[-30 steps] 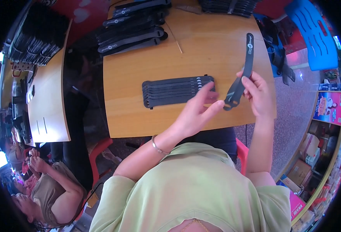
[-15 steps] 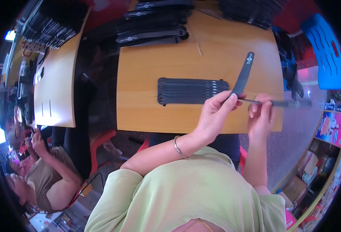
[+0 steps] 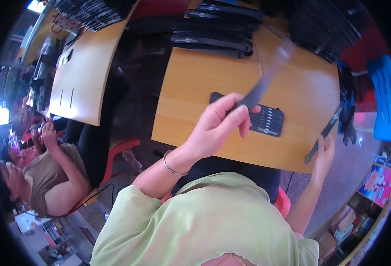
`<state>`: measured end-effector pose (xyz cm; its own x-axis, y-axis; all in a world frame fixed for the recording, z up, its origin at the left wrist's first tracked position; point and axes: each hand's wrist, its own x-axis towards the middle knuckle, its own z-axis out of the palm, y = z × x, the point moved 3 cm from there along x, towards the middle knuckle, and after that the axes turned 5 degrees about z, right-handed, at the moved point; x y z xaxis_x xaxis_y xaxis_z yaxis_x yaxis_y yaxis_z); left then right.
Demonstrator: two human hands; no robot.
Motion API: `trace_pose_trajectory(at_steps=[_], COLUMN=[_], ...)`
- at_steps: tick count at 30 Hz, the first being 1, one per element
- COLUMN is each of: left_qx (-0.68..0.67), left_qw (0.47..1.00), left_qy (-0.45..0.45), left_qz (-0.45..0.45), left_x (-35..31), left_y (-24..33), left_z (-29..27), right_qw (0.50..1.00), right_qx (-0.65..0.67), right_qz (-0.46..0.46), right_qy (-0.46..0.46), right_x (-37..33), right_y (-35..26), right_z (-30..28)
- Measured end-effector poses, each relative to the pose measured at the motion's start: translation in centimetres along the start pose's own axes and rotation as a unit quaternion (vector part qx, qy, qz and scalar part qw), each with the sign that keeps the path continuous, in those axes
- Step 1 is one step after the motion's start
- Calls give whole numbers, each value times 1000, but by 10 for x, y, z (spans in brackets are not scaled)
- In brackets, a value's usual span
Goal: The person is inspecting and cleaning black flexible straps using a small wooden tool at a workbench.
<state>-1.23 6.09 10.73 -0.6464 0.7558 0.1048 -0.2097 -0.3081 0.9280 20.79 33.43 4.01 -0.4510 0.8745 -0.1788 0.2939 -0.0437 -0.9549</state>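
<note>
My left hand (image 3: pixel 215 126), with a metal bangle at the wrist, pinches a black flat strap (image 3: pixel 254 94) between thumb and fingers. The strap slants up to the far right, and its pale-marked far end is blurred by motion. Out by the table's right edge, my right hand (image 3: pixel 324 155) is closed on another black strap (image 3: pixel 330 125), held aslant. Below and behind the left hand, a neat row of overlapping black straps (image 3: pixel 270 122) lies on the wooden table (image 3: pixel 182 102). The hand partly covers this row.
Stacked black straps (image 3: pixel 211 40) lie at the table's far side, with another dark pile (image 3: pixel 324 29) at the far right. A thin stick (image 3: pixel 260 66) lies near them. To the left, a person (image 3: pixel 56 170) sits by a second table (image 3: pixel 82 84). A blue plastic panel (image 3: pixel 383 95) stands at right.
My hands have moved apart: the left went left, the right went right and down with its strap. The view has shifted, and more of the strap row is covered.
</note>
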Motion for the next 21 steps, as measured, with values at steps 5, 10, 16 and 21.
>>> trace_pose_trajectory(at_steps=[5, 10, 16, 21], left_qx=[92, 194, 262, 299], left_qw=[993, 956, 936, 946], left_qy=[-51, -218, -233, -124], left_qz=[-57, -17, 9, -6], left_x=[-20, -25, -30, -37], left_y=[11, 21, 20, 11], left_z=[-12, -3, -15, -40], right_qw=[911, 908, 821, 875], right_qx=[-363, -59, -148, -165], right_qz=[-185, -367, -294, -177], right_qy=[68, -193, -467, -418], right_x=[-6, -59, -82, -75], right_y=[-3, -89, -96, -73], right_z=[15, 92, 120, 105])
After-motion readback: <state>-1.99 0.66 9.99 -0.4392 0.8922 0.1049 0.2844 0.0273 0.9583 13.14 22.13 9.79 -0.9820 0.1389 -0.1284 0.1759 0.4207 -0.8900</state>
